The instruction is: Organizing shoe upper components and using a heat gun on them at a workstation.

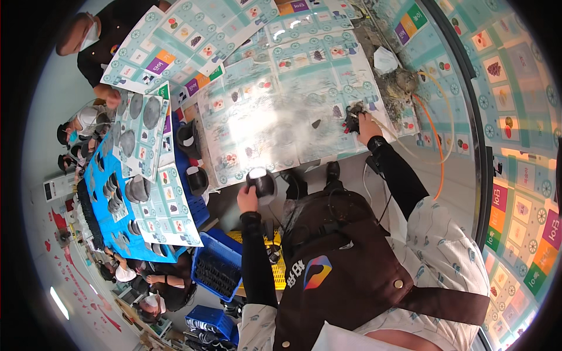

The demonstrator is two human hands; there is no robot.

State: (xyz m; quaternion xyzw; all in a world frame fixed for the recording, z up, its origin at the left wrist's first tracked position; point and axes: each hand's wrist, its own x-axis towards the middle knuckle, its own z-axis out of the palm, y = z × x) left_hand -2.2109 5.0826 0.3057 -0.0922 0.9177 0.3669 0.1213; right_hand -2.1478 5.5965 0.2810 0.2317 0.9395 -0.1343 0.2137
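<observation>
At the near edge of the paper-covered table (234,137), my left hand (247,200) grips a dark, rounded, cup-shaped piece (264,186) with a pale patch at its top. The exact kind of this piece is unclear. To the right, my right hand (367,127) is closed around a small dark spray gun (353,116) with a bit of red on it. A pale hose (393,132) runs off from near that hand. Grey smudges cover much of the table paper, and a small dark chip (316,124) lies between my hands.
Similar dark pieces (197,180) stand left of the table. Grey oval pieces (151,112) lie on printed sheets; others rest on a blue surface (105,169). Blue crates (218,257) and a yellow crate (280,257) sit below. An orange hose (434,128) hangs right. Co-workers (108,44) are at left.
</observation>
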